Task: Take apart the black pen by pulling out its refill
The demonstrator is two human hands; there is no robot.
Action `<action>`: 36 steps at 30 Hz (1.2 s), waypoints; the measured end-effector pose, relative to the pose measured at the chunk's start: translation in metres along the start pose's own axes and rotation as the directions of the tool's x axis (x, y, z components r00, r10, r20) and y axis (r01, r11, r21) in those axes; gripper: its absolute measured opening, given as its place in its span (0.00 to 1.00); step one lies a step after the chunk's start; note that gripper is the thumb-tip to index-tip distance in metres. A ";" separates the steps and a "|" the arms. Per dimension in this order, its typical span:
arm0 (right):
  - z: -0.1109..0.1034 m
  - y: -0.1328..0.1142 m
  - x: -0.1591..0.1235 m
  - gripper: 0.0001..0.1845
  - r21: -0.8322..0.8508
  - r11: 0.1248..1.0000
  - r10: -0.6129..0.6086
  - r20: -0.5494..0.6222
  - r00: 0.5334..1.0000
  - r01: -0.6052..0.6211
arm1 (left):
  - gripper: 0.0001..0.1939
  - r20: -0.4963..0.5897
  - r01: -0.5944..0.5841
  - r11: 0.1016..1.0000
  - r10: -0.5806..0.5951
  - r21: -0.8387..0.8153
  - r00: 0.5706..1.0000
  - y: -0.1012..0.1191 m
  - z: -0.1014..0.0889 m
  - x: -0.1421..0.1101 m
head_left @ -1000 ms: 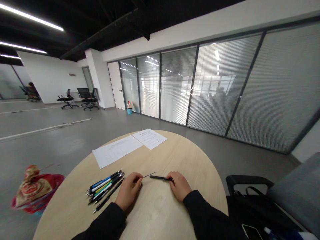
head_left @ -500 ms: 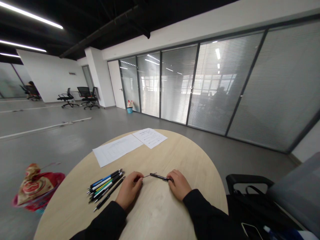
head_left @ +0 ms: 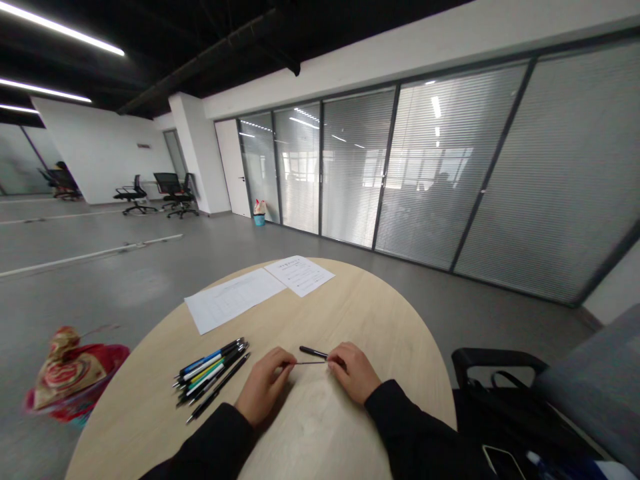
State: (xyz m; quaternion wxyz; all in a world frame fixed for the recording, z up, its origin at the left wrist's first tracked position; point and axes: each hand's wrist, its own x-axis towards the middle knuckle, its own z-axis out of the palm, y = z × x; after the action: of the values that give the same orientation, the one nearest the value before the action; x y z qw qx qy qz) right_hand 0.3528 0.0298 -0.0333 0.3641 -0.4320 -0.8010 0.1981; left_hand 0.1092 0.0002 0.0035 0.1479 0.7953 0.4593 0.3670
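A thin, straight grey pen refill [head_left: 311, 363] lies level just above the pale wood of a round table [head_left: 320, 440], spanning the small gap between the person's two hands. The left hand [head_left: 264, 387], in a black sleeve [head_left: 210, 447], has its fingers [head_left: 285, 360] curled and drawn together, pinching one end of the refill. The right hand [head_left: 353, 373], also in a black sleeve [head_left: 405, 427], has its fingers [head_left: 336, 360] closed in the same way on the other end; exactly how the fingertips meet the refill is too small to tell. Just beyond the refill, a slim black pen barrel [head_left: 313, 351] lies on the tabletop, its far end next to the right hand's fingers. Left of the left hand, a tight bundle of black, blue, white and yellow-green pens [head_left: 207, 373] lies side by side, with a single black pen [head_left: 219, 388] along its near edge. Two printed white sheets, one [head_left: 233, 300] a table-like form and the other [head_left: 299, 275] a page of text, lie side by side toward the far rim.
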 end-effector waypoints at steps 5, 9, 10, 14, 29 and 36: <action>0.002 0.000 -0.001 0.06 -0.017 1.000 -0.011 0.042 0.999 0.012 | 0.11 -0.020 0.006 1.000 -0.006 0.019 1.000 -0.004 0.000 0.000; 0.002 -0.003 -0.002 0.07 -0.030 1.000 -0.003 0.009 1.000 0.003 | 0.11 -0.103 0.070 0.994 -0.061 0.080 0.993 -0.014 0.000 0.001; 0.002 -0.003 -0.002 0.07 -0.032 0.999 0.007 0.003 1.000 -0.006 | 0.10 -0.108 0.089 0.992 -0.080 0.090 0.991 -0.018 0.000 0.002; 0.003 -0.004 -0.002 0.08 -0.051 0.998 0.033 -0.004 0.999 -0.033 | 0.09 -0.151 0.153 0.981 -0.134 0.123 0.979 -0.034 0.000 0.002; 0.004 -0.013 -0.005 0.07 -0.238 0.971 0.041 0.041 0.998 -0.030 | 0.09 0.013 0.103 0.837 -0.130 0.538 0.991 -0.037 -0.004 0.006; 0.003 -0.012 -0.005 0.07 -0.250 0.968 0.049 0.060 0.997 -0.033 | 0.09 -0.002 0.111 0.890 -0.123 0.442 0.992 -0.045 -0.001 0.002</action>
State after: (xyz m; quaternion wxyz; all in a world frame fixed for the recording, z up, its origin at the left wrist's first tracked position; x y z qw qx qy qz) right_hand 0.3451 0.0191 -0.0297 0.2765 -0.4840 -0.8219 0.1175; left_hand 0.0812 0.0258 -0.0207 -0.0085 0.7838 0.5754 0.2333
